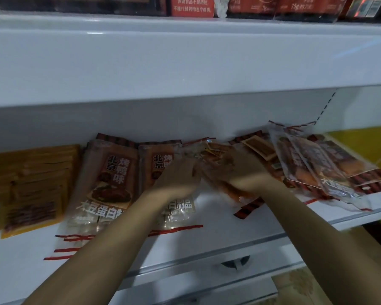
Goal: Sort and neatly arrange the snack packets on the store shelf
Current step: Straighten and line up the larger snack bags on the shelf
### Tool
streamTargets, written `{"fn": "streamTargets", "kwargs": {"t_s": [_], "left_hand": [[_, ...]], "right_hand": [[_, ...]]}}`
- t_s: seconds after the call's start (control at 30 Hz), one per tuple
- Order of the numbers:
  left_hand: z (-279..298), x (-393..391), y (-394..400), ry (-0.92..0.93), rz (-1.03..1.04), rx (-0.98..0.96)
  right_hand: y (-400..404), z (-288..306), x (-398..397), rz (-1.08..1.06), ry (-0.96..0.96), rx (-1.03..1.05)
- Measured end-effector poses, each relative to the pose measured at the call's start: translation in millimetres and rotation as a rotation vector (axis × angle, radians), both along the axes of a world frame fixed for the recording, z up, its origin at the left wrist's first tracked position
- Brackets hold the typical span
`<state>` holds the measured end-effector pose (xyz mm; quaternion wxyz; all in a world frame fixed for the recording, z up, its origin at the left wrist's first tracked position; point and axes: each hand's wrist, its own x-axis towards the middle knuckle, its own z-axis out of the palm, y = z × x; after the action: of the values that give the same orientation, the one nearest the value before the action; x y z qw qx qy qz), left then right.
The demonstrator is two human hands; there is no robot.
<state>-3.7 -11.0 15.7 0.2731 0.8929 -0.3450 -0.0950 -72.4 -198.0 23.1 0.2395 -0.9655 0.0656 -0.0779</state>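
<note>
Head view, left hand [176,179] and right hand [244,172] on snack packets [218,155], grip blurred, cannot tell.

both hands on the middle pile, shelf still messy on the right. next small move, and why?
Probably lift the loose clear-and-orange snack packet that both hands, left hand and right hand, are on, and lay it squarely on the brown roast-duck packet stack beside it. That stack lies straight; the fanned pile of clear brown packets to the right sits askew. The grip is blurred.
</note>
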Motion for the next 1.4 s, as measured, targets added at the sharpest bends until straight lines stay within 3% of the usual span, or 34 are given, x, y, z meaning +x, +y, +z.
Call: {"fn": "streamTargets", "kwargs": {"t_s": [0.17, 0.3, 0.5, 0.67, 0.83, 0.97, 1.07, 1.27, 1.3, 1.4], "left_hand": [[-5.0, 2.6, 1.0, 0.04, 0.0, 0.022], [-9.4, 2.8, 0.1, 0.07, 0.008, 0.04], [-12.4, 2.7, 0.1, 0.044, 0.012, 0.025], [-3.5, 2.5, 2.9, 0.007, 0.006, -0.031], [-0.3, 7.9, 6.6, 0.137, 0.065, -0.213], [4.3, 3.6, -11.6, 0.387, 0.165, -0.43], [1.6, 1.1, -21.8, 0.467, 0.186, -0.439], [7.0, -1.3, -23.3, 0.587, 0.192, -0.461], [8.2, -0.3, -22.3, 0.586, 0.189, -0.461], [5.1, 5.6, -18.2, 0.541, 0.2, -0.436]], "right_hand": [[0.2, -19.3, 4.6, -0.062, 0.025, -0.013], [-7.8, -29.5, 15.5, -0.109, 0.089, -0.151], [-31.9, -37.1, 52.9, -0.147, 0.032, -0.104], [-27.7, -42.4, 92.5, -0.128, 0.144, -0.137], [-23.4, -46.2, 88.5, -0.128, -0.038, -0.428], [-26.4, -53.9, 71.7, -0.127, -0.256, -0.269], [-42.5, -53.4, 75.9, -0.198, -0.105, -0.243], [-62.1, -41.6, 113.3, 0.198, 0.338, -0.32], [-60.2, -41.5, 115.1, 0.192, 0.352, -0.368], [-56.9, -48.9, 111.0, 0.087, 0.147, -0.453]]}}
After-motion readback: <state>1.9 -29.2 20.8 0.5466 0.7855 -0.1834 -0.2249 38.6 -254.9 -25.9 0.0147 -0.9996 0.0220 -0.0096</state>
